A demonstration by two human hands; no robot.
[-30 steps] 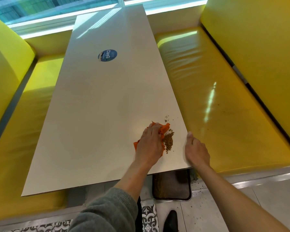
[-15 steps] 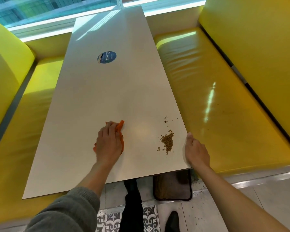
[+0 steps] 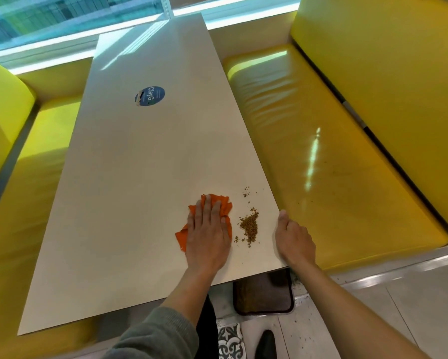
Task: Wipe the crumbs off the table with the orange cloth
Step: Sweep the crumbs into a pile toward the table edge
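Pressing flat, fingers straight, the left hand (image 3: 208, 234) holds the orange cloth (image 3: 224, 207) down, now back beside the crumbs (image 3: 249, 226) from mid-table.

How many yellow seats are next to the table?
2. One seat runs along the right side of the table, the other seat along its left side. Its near end is blurry at the picture's edge.
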